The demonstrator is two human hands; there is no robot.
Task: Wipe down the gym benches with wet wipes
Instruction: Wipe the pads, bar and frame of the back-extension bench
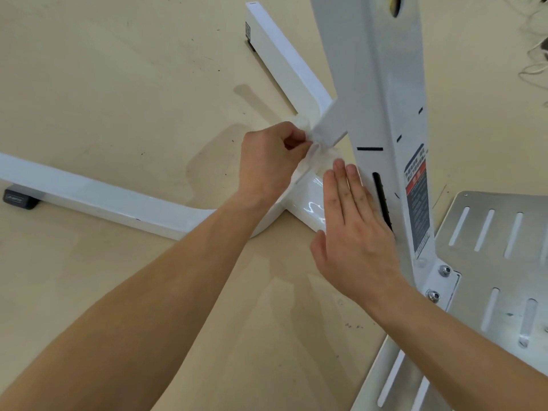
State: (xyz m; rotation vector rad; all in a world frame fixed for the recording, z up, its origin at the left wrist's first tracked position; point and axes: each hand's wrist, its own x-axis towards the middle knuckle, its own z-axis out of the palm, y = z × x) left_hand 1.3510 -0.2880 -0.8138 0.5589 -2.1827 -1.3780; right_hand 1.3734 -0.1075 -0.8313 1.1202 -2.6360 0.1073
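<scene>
The wipe (315, 157) is white against the white frame (299, 203), so its edges are hard to trace. Part of it is hidden inside the left hand (272, 161). What shows is a crumpled fold at the foot of the brace (329, 126), just past the left knuckles and just beyond the right fingertips. I cannot tell whether those fingertips touch it.

The joint where the legs meet the post (376, 84) is mostly covered by the two hands. The post runs out of the top of the view. The slotted plate (498, 247), to the right of the right wrist, is cut off at the right and bottom edges. The label (416, 200) on the post, right of the right hand (353, 238), has print too small to read. Some cable (533, 66) far to the right is cut by the edge.

The left hand is curled, thumb and fingers pinching the wipe against the frame, and its fingertips are tucked out of sight. The right hand lies flat with straight fingers held together, laid along the post's lower face, thumb spread out to the side. The hands are close but apart. Both forearms reach in from below.

One leg (103, 200) stretches away left of the left arm to a dark foot (20, 198) on the floor (118, 84). Another leg (284, 63) runs away beyond the left hand.
</scene>
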